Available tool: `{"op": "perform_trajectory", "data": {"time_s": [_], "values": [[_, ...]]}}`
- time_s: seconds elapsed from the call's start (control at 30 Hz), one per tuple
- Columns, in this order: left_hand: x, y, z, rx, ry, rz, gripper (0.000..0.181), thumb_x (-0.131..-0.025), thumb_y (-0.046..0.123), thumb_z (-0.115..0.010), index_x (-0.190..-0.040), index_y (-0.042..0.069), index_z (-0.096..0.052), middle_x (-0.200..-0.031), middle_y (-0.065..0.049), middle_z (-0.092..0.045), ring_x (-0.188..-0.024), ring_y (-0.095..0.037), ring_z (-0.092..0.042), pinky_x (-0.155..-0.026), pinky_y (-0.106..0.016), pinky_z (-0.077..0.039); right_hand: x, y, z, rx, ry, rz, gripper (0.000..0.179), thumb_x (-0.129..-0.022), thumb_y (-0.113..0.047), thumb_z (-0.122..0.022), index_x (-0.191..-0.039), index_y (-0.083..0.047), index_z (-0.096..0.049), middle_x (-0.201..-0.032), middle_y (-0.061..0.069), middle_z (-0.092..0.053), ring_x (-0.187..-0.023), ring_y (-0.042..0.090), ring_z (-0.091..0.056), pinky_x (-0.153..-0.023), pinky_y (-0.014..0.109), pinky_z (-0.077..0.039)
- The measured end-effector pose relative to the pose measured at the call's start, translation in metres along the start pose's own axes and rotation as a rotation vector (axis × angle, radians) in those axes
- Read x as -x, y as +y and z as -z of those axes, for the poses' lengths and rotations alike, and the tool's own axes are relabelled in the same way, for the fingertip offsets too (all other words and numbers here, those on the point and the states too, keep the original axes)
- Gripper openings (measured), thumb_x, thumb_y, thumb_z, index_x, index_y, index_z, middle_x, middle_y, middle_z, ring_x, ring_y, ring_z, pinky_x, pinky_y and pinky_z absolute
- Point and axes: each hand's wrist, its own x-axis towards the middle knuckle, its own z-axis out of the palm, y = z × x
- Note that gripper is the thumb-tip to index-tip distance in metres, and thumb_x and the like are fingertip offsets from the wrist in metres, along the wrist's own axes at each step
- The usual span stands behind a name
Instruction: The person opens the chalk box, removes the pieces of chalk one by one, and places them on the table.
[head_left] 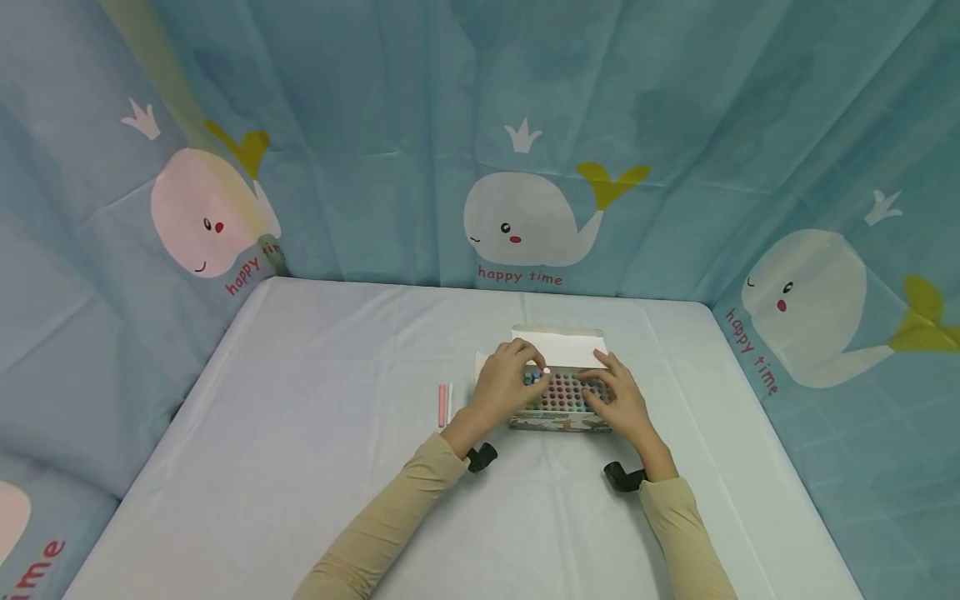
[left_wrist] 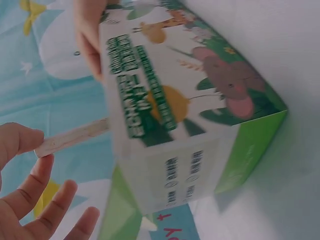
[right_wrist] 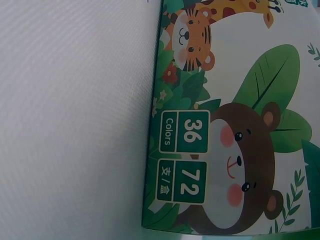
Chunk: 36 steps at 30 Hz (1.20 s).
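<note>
My left hand (head_left: 504, 385) pinches a white chalk stick (left_wrist: 75, 137) between thumb and fingertip, its other fingers spread. In the left wrist view, the stick's far end passes behind the edge of the chalk box (head_left: 561, 422). This open box is printed with cartoon animals and has a tray of round holes (head_left: 566, 390) inside. A few blue pieces (head_left: 531, 378) show at the tray's left end, beside the left hand. My right hand (head_left: 621, 398) rests at the box's right end, its fingers spread over the tray and near the raised lid (head_left: 558, 347).
A pink stick (head_left: 442, 406) and a white stick (head_left: 450, 404) lie side by side on the white tablecloth (head_left: 300, 433), left of the box. Black wrist cameras (head_left: 624, 477) sit under both wrists. Blue whale-print curtains (head_left: 360, 167) stand behind and at both sides.
</note>
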Motion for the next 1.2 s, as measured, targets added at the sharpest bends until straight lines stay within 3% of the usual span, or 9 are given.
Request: {"op": "perform_trajectory", "data": {"time_s": [0.2,0.63,1.2], "values": [[-0.001,0.000,0.011,0.096,0.019,0.039,0.011,-0.085,0.030,-0.064,-0.091,0.020,-0.064,-0.107,0.003,-0.057,-0.101,-0.020,-0.053,-0.078,-0.035,-0.049,0.000,0.002,0.000,0.009,-0.004,0.008,0.020,-0.082,-0.015,-0.068,-0.103,-0.015,-0.067,-0.145,0.013,-0.036,-0.138,0.040,-0.019,-0.100,0.067,-0.024],[0.001,-0.006,0.037,0.286,0.081,0.076,0.009,-0.085,0.032,-0.066,-0.089,0.025,-0.062,-0.109,0.009,-0.055,-0.112,-0.013,-0.049,-0.092,-0.040,-0.046,0.000,0.003,0.000,0.008,-0.007,0.023,0.018,-0.083,-0.016,-0.067,-0.101,-0.015,-0.067,-0.146,0.013,-0.035,-0.136,0.042,-0.021,-0.101,0.065,-0.025],[0.012,-0.031,0.072,0.353,0.155,0.113,0.011,-0.085,0.031,-0.067,-0.089,0.021,-0.063,-0.109,0.007,-0.056,-0.111,-0.012,-0.050,-0.097,-0.040,-0.042,0.000,0.003,0.001,0.001,-0.002,0.037,0.018,-0.084,-0.017,-0.066,-0.102,-0.015,-0.067,-0.145,0.013,-0.036,-0.137,0.041,-0.020,-0.101,0.065,-0.026]]}}
